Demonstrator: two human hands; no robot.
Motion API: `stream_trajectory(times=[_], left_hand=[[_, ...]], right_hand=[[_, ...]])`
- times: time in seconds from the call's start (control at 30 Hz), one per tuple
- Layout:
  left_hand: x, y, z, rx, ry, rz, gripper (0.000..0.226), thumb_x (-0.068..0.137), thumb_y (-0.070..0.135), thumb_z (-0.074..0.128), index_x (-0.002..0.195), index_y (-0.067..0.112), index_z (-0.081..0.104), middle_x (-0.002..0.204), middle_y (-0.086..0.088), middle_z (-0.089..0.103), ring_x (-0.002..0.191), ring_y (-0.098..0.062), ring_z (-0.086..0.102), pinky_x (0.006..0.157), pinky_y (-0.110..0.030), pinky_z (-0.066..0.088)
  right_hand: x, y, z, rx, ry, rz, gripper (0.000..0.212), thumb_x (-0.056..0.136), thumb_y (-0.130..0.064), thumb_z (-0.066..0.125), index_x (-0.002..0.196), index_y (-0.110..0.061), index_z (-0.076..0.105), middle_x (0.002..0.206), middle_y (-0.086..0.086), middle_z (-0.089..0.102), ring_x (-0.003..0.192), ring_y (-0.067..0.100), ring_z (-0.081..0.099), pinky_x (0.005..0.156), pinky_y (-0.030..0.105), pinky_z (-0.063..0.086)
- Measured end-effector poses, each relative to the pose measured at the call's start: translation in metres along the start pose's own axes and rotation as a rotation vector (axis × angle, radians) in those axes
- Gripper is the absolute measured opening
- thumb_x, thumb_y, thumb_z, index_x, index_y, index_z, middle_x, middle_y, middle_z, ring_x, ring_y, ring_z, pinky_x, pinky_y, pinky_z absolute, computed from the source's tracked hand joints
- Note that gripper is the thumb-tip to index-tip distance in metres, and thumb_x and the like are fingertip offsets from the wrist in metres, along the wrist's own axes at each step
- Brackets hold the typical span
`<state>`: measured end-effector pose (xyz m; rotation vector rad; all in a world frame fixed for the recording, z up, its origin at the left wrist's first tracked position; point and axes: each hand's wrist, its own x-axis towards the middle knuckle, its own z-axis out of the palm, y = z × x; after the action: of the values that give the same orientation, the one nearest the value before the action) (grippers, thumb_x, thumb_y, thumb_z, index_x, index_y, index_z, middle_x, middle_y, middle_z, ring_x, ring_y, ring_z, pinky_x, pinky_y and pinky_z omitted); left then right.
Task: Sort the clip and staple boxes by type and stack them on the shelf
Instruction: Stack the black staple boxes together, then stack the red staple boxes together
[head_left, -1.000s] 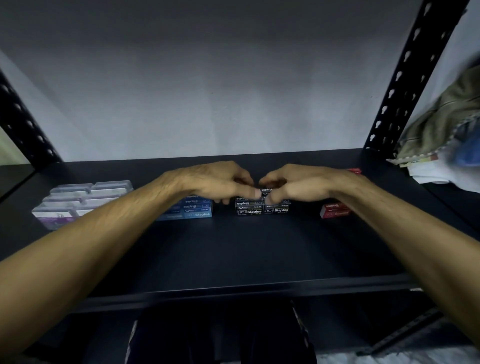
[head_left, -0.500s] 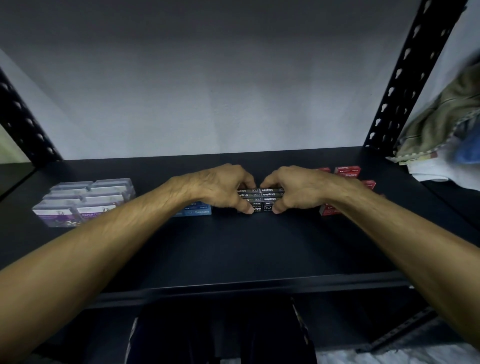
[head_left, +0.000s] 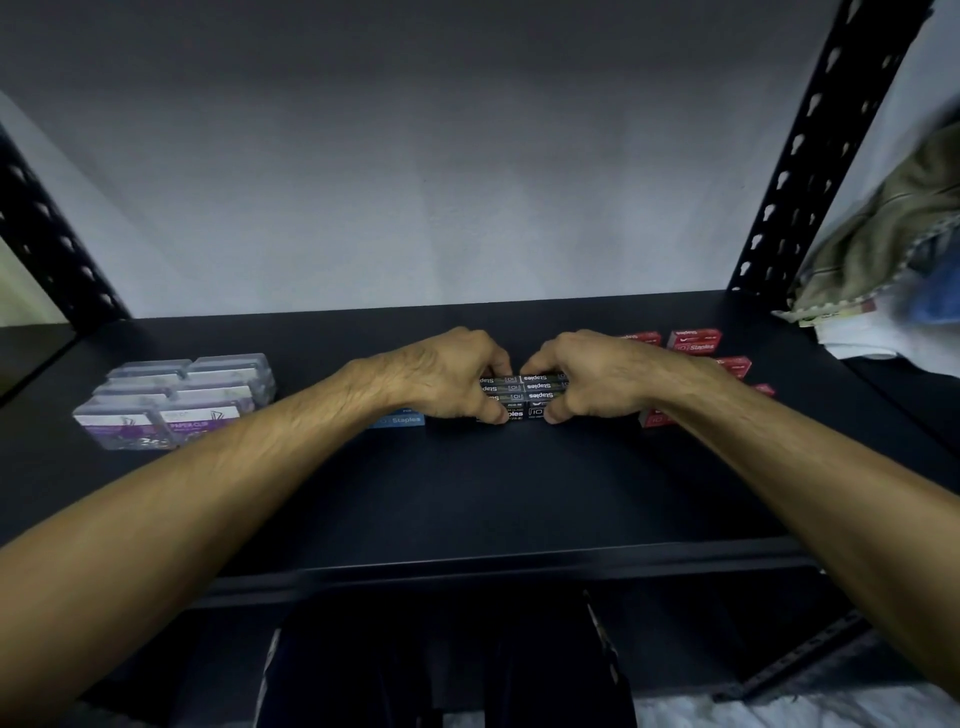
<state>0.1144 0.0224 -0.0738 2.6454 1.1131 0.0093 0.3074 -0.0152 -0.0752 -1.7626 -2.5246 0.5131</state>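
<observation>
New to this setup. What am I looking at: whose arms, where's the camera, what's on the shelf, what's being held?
No robot here: these are a person's two bare arms. The one picture comes from a wide-angle camera on the person's head, looking forward and down, so the edges bend.

The surface is a dark metal shelf against a pale wall. From left to right it carries clear paper clip boxes, a blue staples box mostly hidden behind the left arm, a block of black staple boxes in the middle, and red staple boxes.

The left hand and right hand grip the black block from either side, fingers curled round its ends. Cloth and papers lie beyond the right upright.
</observation>
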Motion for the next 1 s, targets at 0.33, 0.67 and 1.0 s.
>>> stream_trajectory(times=[0.33, 0.67, 1.0], left_hand=[[-0.001, -0.001, 0.002, 0.008, 0.014, 0.01, 0.034, 0.078, 0.038, 0.077, 0.107, 0.022, 0.069, 0.087, 0.005, 0.068, 0.077, -0.013, 0.063, 0.067, -0.025, 0.049], [-0.002, -0.002, -0.006, 0.012, -0.031, -0.028, 0.061, 0.071, 0.065, 0.073, 0.117, 0.026, 0.064, 0.095, 0.012, 0.066, 0.088, -0.01, 0.064, 0.07, -0.023, 0.046], [0.008, 0.034, -0.043, -0.132, 0.232, 0.067, 0.047, 0.085, 0.055, 0.066, 0.124, 0.029, 0.062, 0.117, 0.006, 0.062, 0.091, -0.002, 0.056, 0.082, -0.023, 0.044]], right_hand=[[0.0, -0.001, 0.001, -0.008, 0.005, 0.007, 0.026, 0.078, -0.03, 0.076, 0.102, -0.034, 0.067, 0.085, -0.006, 0.067, 0.074, 0.01, 0.062, 0.06, 0.027, 0.043], [-0.004, -0.004, -0.001, 0.022, 0.025, 0.029, 0.052, 0.075, -0.041, 0.076, 0.122, -0.031, 0.058, 0.1, -0.01, 0.064, 0.088, 0.011, 0.061, 0.076, 0.033, 0.052], [-0.061, 0.023, -0.059, 0.074, 0.253, 0.186, 0.053, 0.085, -0.051, 0.065, 0.132, -0.028, 0.055, 0.122, -0.007, 0.061, 0.106, 0.013, 0.059, 0.093, 0.034, 0.049]])
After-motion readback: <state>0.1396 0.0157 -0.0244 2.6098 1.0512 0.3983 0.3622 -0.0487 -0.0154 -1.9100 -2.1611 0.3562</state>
